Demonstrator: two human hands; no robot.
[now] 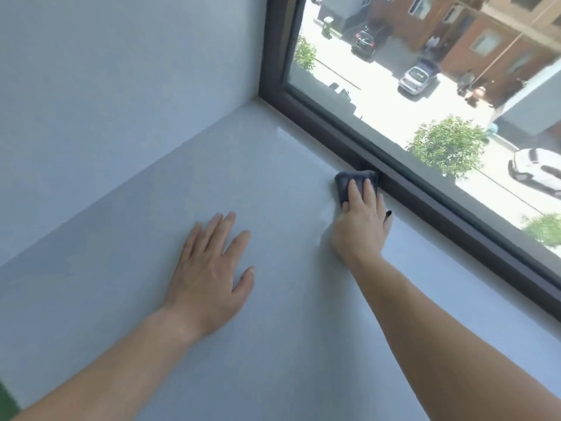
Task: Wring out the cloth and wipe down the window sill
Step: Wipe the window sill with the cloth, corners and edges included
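Bare sill (273,183) stretches left to the side wall (121,86); window frame (425,196) blocks beyond.

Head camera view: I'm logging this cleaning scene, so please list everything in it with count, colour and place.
cloth: one, dark blue-grey, on the sill against the window frame.
window sill: one, glossy pale grey, across the lower view.
window frame: one, dark brown, along the sill's far edge.
window pane: one, clear, upper right, street beyond.
wall: one, pale grey, left of the sill.
left hand: one, flat on the sill, fingers spread.
right hand: one, fingers pressing the cloth.
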